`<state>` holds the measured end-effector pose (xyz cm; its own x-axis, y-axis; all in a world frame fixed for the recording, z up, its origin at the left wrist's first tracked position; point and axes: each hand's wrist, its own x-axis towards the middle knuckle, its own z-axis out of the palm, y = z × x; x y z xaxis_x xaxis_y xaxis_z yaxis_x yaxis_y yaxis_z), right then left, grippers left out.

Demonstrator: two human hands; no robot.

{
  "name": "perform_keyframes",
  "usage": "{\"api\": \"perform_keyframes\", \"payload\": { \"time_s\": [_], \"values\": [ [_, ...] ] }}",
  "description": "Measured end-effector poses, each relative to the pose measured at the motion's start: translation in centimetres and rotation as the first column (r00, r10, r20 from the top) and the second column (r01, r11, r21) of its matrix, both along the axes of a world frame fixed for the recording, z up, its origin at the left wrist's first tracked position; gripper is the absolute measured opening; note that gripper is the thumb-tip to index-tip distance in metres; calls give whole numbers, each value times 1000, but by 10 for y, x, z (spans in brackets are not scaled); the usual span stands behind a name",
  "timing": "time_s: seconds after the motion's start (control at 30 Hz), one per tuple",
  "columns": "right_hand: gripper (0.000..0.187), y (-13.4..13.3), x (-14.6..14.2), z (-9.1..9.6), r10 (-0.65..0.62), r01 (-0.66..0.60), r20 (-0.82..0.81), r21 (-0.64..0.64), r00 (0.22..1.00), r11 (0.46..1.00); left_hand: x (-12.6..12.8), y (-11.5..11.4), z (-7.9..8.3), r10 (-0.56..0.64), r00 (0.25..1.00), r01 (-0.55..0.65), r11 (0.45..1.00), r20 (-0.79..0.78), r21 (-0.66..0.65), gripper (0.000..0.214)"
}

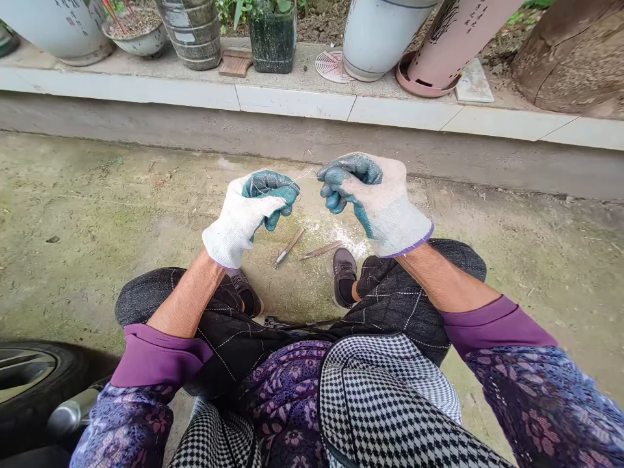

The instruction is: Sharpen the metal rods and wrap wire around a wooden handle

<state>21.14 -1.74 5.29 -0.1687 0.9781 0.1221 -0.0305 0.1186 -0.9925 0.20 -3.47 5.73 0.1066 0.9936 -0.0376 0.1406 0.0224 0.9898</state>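
Both my hands wear white knit gloves with teal coated palms and are raised in front of me over the concrete ground. My left hand [253, 208] is closed in a fist, pinching a thin pale fibre or wire [306, 175] at the fingertips. My right hand [373, 195] is also curled closed, its fingertips a short gap from the left hand's. The thin strand reaches from the left hand toward the right; whether the right fingers grip it is hard to see. Below the hands two slim sticks or tools [288, 247] [320, 250] lie on the ground by my shoes.
A raised tiled ledge [292, 101] runs across the back with several pots, a white bucket [377, 36] and a pink container [451, 45]. A tyre [29, 383] sits at lower left. White powder marks the ground near my right shoe [344, 273].
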Motion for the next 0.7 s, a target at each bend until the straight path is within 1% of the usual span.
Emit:
{"api": "perform_keyframes", "payload": {
  "time_s": [0.2,0.33,0.47,0.5,0.53,0.57,0.63,0.67,0.7],
  "values": [
    [24,-5,-6,4,12,-12,4,-26,1000,1000,5,-2,1,-26,1000,26,999,18,-24,12],
    [25,-9,-10,7,23,-23,21,-28,1000,999,7,-4,1,-35,999,35,999,-1,-40,12],
    [26,-6,-6,7,30,-30,97,-9,995,1000,6,-4,2,-22,999,21,998,-24,-55,12],
    [24,-4,-4,8,12,-14,123,13,992,1000,6,-4,2,-9,1000,8,999,-25,-54,11],
    [23,-2,-1,8,-34,26,145,55,989,998,7,-4,1,4,1000,-6,999,-24,-52,11],
    [21,-1,2,9,-108,90,152,121,982,989,7,-4,1,21,1000,-22,999,-23,-47,11],
    [16,-2,6,11,-252,208,140,274,957,939,8,-4,-1,48,998,-49,998,-33,-31,11],
    [12,-3,7,12,-281,217,154,336,947,916,9,-4,-3,54,997,-54,998,-48,-18,11],
    [9,-4,6,12,-270,178,203,381,941,907,11,-4,-5,57,996,-57,998,-65,4,11]
  ]
}}
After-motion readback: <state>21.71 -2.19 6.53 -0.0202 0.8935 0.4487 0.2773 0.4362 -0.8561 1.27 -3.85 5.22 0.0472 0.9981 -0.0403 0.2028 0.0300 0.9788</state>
